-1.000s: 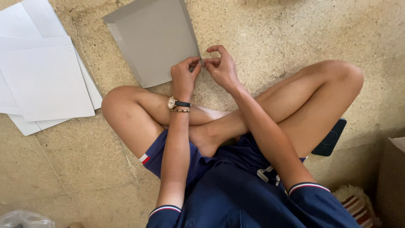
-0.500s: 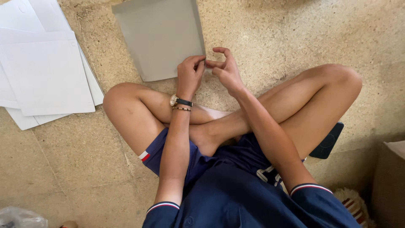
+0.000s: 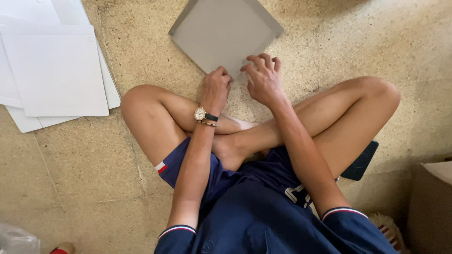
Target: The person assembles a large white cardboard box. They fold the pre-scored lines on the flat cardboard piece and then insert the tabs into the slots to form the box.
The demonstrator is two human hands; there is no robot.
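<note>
now, both hands at the grey sheet's near corner

i see my left hand (image 3: 215, 88) curled, fingertips pinching the near corner of the grey cardboard sheet (image 3: 225, 30) lying on the speckled floor (image 3: 329, 37). my right hand (image 3: 262, 77) presses down beside it, fingers bent. white sheets (image 3: 56, 70) lie stacked toward the floor's left edge.

a stack of white sheets (image 3: 56, 70) lies far left on the speckled stone floor (image 3: 94, 164). a cardboard box (image 3: 431, 207) stands near right, a dark blue cushion (image 3: 360, 162) just left of it. crumpled clear plastic bag (image 3: 16, 240) near left.
</note>
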